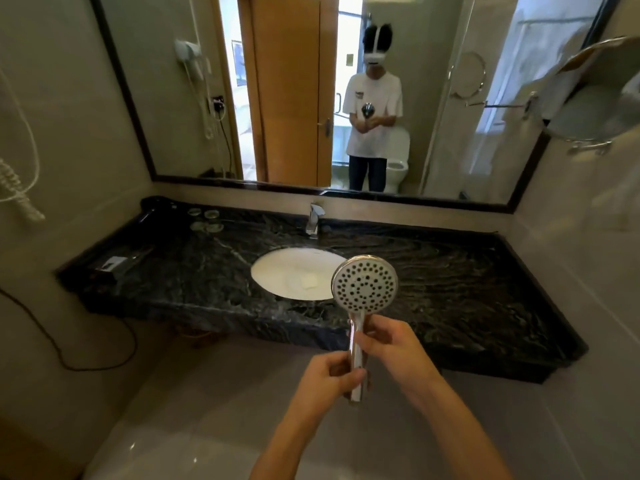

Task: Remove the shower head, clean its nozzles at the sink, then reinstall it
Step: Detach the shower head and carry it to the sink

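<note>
Person is standing back from the vanity, holding the shower head upright in front of the counter edge, nozzle face turned toward the camera, no hose on it. Left hand is gripping the lower handle, fingers curled round the chrome near the butt end. Right hand is pinching the handle higher up, just under the head, thumb and fingers wrapped on it. Both hands are touching the handle, one above the other.

Shower head is overlapping the right rim of the sink in view but is hanging in the air short of it, over the floor side of the counter front. Faucet is sitting behind the basin, spout pointing at it. Black marble countertop is running wide left and right; bare stretch to the right of the basin, small glasses far back left. Mirror is above the backsplash, reflecting the person. Open floor is lying between person and counter front.
</note>
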`<state>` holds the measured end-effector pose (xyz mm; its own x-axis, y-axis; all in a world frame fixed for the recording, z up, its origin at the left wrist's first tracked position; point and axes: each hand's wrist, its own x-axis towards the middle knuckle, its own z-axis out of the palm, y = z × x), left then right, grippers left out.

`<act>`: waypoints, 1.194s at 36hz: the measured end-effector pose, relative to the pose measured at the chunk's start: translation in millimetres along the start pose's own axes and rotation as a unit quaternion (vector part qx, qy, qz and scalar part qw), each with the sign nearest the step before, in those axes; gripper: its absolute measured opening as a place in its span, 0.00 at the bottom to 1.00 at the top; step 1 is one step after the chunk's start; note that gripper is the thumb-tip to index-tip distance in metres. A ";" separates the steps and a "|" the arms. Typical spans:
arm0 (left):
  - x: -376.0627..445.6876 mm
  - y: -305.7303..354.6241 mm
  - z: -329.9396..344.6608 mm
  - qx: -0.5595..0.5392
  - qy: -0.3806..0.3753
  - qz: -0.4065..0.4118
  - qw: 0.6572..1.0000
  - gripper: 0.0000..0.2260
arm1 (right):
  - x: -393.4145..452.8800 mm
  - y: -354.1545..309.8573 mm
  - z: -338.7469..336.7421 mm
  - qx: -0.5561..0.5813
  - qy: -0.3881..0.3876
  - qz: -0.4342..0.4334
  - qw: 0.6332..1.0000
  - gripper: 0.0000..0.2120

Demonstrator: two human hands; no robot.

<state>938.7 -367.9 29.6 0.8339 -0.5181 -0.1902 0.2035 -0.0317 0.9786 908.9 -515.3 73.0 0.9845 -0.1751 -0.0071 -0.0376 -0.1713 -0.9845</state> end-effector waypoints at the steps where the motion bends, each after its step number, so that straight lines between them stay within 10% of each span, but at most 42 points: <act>1: 8.9 2.5 -5.6 -0.002 -0.005 -0.003 1.000 0.06 | 10.7 -1.1 2.3 0.007 -0.003 0.000 1.000 0.06; 43: 391.2 57.4 -156.4 -0.079 0.062 -0.143 0.985 0.09 | 453.7 55.7 16.3 0.049 -0.079 0.086 0.992 0.07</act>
<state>1356.8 -438.6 -1.0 0.7843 -0.3995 -0.4746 0.5092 -0.0224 0.8603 1356.4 -588.4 12.0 0.9799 -0.0379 -0.1958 -0.1977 -0.0559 -0.9787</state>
